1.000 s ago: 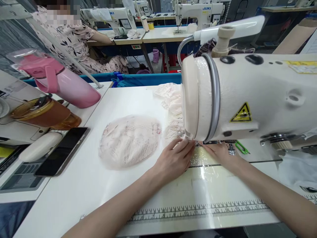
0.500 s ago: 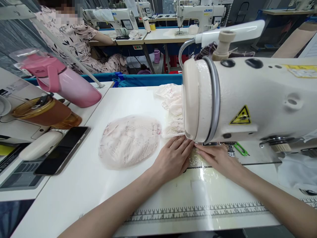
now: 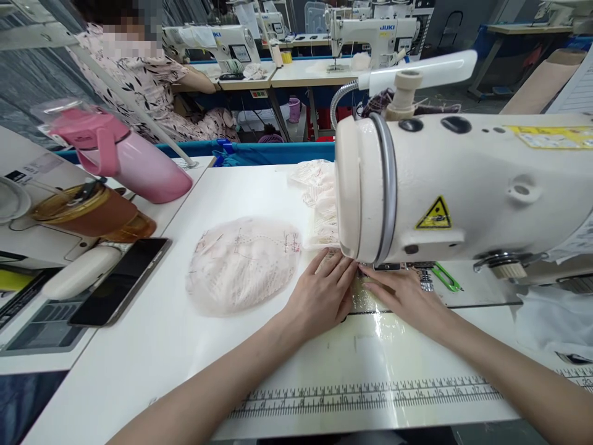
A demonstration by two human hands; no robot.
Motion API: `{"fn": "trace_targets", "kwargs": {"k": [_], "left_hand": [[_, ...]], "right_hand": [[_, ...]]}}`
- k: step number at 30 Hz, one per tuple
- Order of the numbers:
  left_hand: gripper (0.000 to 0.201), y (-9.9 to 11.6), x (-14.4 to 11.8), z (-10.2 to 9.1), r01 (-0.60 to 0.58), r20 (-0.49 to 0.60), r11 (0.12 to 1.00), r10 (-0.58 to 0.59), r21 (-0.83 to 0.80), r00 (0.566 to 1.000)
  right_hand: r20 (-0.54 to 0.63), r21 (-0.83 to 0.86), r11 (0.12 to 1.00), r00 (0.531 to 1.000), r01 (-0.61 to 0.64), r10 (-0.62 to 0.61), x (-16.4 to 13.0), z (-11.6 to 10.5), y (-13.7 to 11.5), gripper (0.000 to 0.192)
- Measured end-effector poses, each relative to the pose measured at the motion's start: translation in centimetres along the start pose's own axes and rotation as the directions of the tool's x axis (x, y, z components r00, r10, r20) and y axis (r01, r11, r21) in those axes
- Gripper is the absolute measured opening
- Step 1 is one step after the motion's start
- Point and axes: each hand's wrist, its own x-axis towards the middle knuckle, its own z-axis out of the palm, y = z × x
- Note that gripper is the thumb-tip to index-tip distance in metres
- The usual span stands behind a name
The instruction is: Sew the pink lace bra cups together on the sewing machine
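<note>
Pale, sheer lace strip runs away from the person, under the sewing machine head. Left hand and right hand press it flat, fingers extended.

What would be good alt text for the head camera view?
Two bare hands, left hand and right hand, press flat on pale lace fabric under a cream sewing machine. A round lace piece, phone and pink bottle lie left.

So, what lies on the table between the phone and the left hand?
In the head view, a round pale lace piece lies between the phone and the left hand.
</note>
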Motion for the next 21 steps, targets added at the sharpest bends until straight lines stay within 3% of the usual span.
{"fn": "trace_targets", "kwargs": {"k": [6, 10, 14, 21], "left_hand": [[0.038, 0.1, 0.1, -0.3, 0.022, 0.019, 1.0, -0.022, 0.007, 1.0], [0.04, 0.1, 0.0, -0.2, 0.03, 0.01, 0.999, -0.03, 0.014, 0.999], [0.044, 0.0, -0.1, 0.0, 0.035, 0.013, 0.999, -0.036, 0.015, 0.999], [0.043, 0.8, -0.2, -0.7, 0.018, 0.055, 0.999, -0.021, 0.045, 0.998]], "right_hand": [[0.005, -0.031, 0.999, 0.999, -0.033, 0.033, 0.0, 0.1, 0.0, 0.043], [-0.128, -0.092, 0.994, 0.991, -0.063, 0.051, 0.0, -0.1, 0.1, 0.038], [-0.273, -0.007, 0.998, 0.96, -0.06, 0.056, 0.3, -0.9, -0.1, 0.034], [-0.358, 0.013, 0.998, 0.932, 0.062, -0.054, 0.3, -0.8, 1.2, 0.027]]}}
